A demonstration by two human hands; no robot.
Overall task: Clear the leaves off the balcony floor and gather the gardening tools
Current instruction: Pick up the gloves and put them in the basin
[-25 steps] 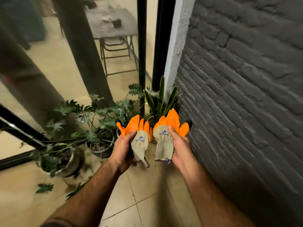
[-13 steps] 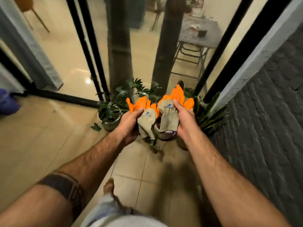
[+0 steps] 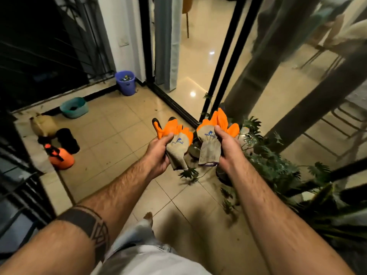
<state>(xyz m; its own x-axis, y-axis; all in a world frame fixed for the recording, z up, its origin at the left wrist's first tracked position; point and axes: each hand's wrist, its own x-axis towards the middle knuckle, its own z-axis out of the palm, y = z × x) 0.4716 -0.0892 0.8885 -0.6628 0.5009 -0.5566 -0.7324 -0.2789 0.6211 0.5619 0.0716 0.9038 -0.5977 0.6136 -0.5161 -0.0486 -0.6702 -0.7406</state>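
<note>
I hold up two grey gardening gloves with orange fingers in front of me. My left hand [image 3: 158, 153] grips the left glove [image 3: 176, 143] by its cuff. My right hand [image 3: 228, 149] grips the right glove [image 3: 210, 143] the same way. Both gloves hang above the beige tiled balcony floor [image 3: 119, 135]. Green leaves [image 3: 188, 173] lie on the tiles just below the gloves, and more leaves [image 3: 228, 205] lie nearer to me. An orange spray bottle [image 3: 59, 155] stands on the floor at the left.
A purple bucket [image 3: 125, 82] and a teal basin [image 3: 74, 107] stand by the far wall. A tan watering can [image 3: 42, 125] and a dark object [image 3: 67, 139] sit near the sprayer. Potted plants [image 3: 278, 165] line the glass door on the right. My bare foot [image 3: 148, 218] is below.
My view has swung left, away from the brick wall and plant corner, to the open balcony floor with the bucket, basin and sprayer. Both hands keep their hold on the gloves.
</note>
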